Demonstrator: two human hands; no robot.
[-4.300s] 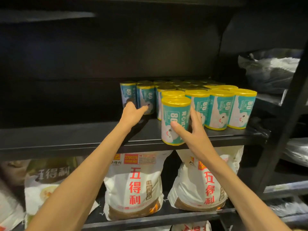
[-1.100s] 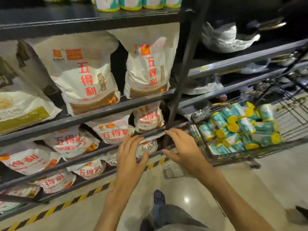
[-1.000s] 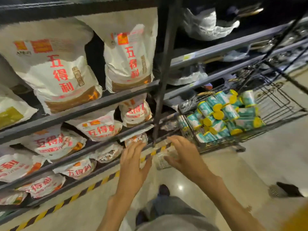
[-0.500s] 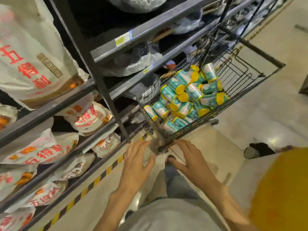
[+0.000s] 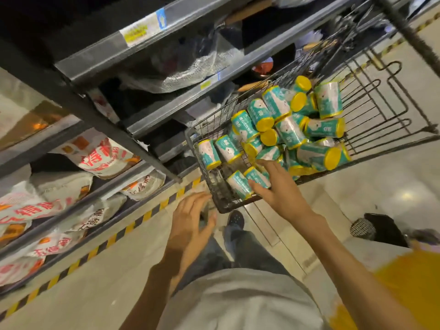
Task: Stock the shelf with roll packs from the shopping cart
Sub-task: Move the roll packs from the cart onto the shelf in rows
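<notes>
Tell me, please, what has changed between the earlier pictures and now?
Both hands left the packs on the upper shelf and dropped toward the shopping cart. The right hand has gone over the cart's wire rim and closes on a roll pack. The left hand came down too, open and empty just outside the cart. The pile of packs in the cart lies as before.

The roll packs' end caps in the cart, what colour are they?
Yellow, on teal-and-white roll packs, seen best in the head view.

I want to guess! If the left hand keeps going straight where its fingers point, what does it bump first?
Probably the cart's near wire corner: the left hand points up toward it, just below. Depth is unclear.
</notes>
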